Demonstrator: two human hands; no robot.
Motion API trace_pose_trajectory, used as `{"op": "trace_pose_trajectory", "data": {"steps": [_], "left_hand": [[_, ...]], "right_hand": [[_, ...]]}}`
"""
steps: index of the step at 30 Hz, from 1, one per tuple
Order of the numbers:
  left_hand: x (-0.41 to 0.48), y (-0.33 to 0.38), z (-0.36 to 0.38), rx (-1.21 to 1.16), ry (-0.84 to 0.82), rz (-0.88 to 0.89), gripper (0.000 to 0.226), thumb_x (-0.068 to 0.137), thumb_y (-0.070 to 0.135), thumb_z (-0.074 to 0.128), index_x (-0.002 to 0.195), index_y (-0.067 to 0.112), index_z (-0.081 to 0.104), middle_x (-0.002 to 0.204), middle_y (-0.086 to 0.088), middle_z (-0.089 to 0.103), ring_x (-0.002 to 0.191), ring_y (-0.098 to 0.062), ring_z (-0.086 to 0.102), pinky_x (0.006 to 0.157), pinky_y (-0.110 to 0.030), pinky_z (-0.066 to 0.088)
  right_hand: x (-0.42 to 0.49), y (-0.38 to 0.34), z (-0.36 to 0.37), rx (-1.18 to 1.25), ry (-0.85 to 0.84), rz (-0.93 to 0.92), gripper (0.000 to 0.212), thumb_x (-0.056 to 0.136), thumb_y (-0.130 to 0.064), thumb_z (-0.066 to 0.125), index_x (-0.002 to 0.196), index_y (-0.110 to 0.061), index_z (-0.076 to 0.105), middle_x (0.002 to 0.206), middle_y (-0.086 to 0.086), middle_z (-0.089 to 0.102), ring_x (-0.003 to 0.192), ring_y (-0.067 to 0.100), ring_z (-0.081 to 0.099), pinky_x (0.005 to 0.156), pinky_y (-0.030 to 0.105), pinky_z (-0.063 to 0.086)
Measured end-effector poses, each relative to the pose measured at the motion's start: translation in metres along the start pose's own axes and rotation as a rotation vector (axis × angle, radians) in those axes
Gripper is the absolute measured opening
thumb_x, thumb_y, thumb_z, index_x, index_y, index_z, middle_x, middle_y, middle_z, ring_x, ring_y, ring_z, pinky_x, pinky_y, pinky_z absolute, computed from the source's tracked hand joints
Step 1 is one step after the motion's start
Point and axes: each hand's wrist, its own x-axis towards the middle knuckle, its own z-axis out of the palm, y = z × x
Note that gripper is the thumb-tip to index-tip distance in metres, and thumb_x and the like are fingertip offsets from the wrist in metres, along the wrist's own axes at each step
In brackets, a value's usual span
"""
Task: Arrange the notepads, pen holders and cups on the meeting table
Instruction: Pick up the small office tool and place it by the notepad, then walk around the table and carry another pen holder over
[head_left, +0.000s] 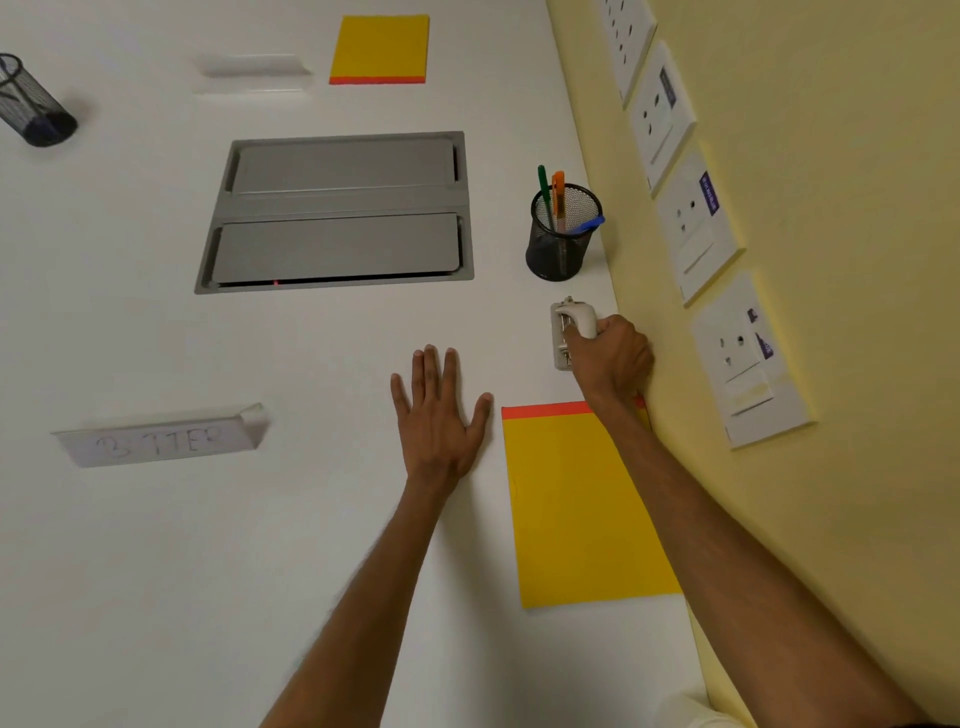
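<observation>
Bare forearms (363, 597) reach over a white table (156, 571) whose right edge runs tight against a yellow wall (857, 519), with open surface to the left of the notepad (571, 509), a yellow pad with an orange strip lying flat at that edge. Beyond it a black mesh pen holder (561, 244) stands upright, holding green, orange and blue pens (558, 192). The left hand (439, 415) lies flat, fingers spread, just beside the pad; the right hand (615, 358) grips a white punch-like tool (563, 322) by the wall.

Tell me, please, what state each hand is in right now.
Left hand: open, fingers spread flat on the table.
Right hand: closed around a small grey-white desk tool, perhaps a hole punch.
</observation>
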Motion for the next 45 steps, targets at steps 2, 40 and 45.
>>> {"op": "trace_pose_trajectory", "data": {"steps": [2, 40, 45], "left_hand": [[0.0, 0.001, 0.0, 0.001, -0.003, 0.0, 0.078, 0.094, 0.067, 0.012, 0.157, 0.022, -0.004, 0.165, -0.004, -0.008, 0.151, -0.019, -0.015, 0.122, -0.051, -0.005], [-0.138, -0.038, -0.104, -0.158, 0.014, -0.003, 0.057, 0.105, 0.042, 0.025, 0.153, 0.013, 0.026, 0.162, -0.007, 0.019, 0.152, -0.018, 0.009, 0.125, -0.038, 0.007], [-0.184, -0.054, -0.152, -0.188, 0.026, -0.028, 0.06, 0.103, 0.048, 0.023, 0.152, 0.014, 0.029, 0.16, -0.006, 0.026, 0.151, -0.019, 0.016, 0.124, -0.039, 0.012]], "right_hand": [[0.0, 0.002, 0.0, 0.007, 0.001, -0.003, 0.046, 0.079, -0.047, 0.075, 0.102, -0.008, 0.067, 0.102, 0.011, 0.073, 0.091, 0.028, 0.068, 0.07, 0.031, 0.043], [-0.172, -0.02, -0.072, 0.16, -0.16, -0.34, 0.035, 0.094, -0.04, 0.059, 0.114, -0.012, 0.063, 0.113, 0.005, 0.066, 0.112, 0.025, 0.053, 0.084, 0.034, 0.041], [-0.227, -0.035, -0.096, 0.14, -0.232, -0.418, 0.044, 0.097, -0.045, 0.053, 0.126, -0.013, 0.06, 0.128, 0.004, 0.062, 0.124, 0.023, 0.05, 0.097, 0.035, 0.042]]}}
